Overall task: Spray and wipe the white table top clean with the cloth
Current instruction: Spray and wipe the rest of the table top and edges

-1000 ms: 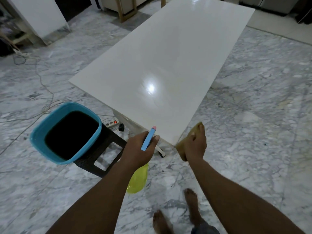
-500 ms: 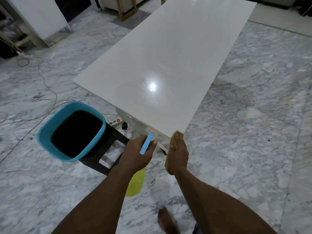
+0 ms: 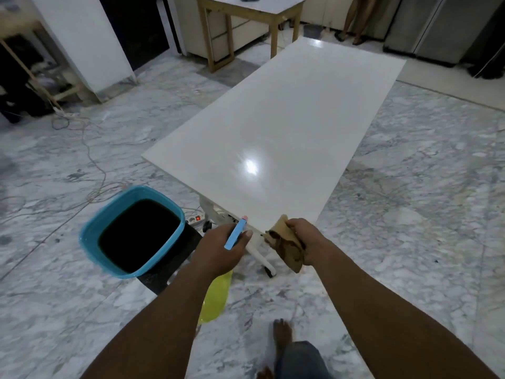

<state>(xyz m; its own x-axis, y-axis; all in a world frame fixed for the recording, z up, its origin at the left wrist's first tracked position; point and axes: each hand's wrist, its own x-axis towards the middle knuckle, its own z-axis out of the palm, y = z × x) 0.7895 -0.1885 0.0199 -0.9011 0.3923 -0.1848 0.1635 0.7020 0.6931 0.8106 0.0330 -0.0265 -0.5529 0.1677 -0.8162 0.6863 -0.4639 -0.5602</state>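
Observation:
A glossy white table top [image 3: 276, 127] stretches away from me, its near corner just ahead of my hands. My left hand [image 3: 218, 248] grips a spray bottle [image 3: 216, 299] with a yellow-green body hanging below the hand and a blue trigger head above the fingers. My right hand [image 3: 306, 240] holds a crumpled brown cloth [image 3: 285, 246] right at the table's near corner, off the surface.
A blue bin [image 3: 131, 231] with a dark inside stands on a black stool at my left. A power strip [image 3: 195, 218] and cables lie on the marble floor under the table. A wooden table [image 3: 246, 12] and a person's legs [image 3: 355, 20] are at the far end.
My right hand with the cloth has come off the table's right edge to its near corner, and the cloth now hangs bunched in the hand. The view has tilted up.

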